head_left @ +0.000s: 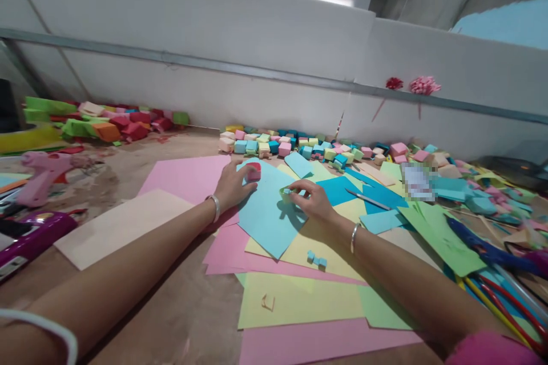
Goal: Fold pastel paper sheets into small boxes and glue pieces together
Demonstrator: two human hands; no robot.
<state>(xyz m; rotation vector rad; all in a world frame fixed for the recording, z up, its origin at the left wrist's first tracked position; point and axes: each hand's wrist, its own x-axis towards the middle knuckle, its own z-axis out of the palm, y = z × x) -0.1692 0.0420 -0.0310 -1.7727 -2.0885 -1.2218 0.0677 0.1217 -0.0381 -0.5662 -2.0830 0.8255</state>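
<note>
My left hand (233,182) is closed on a small pink-and-red block (253,171) above a light blue paper sheet (269,228). To its right, my right hand (311,198) pinches a little green and light blue paper piece (286,193) between thumb and fingertips, casting a shadow on the same sheet. Below the right hand lies a small light blue folded paper piece (317,260) on yellow paper (342,245). A thin peach paper strip (268,302), bent into a loop, rests on a lower yellow sheet (303,296).
Several coloured paper cubes (274,147) line the wall. At left are a pink glue gun (45,177) and a purple tool (36,239). A craft knife (368,199), blue-handled scissors (483,248) and paper scraps lie at right. Two paper flowers (423,85) stand at the rail.
</note>
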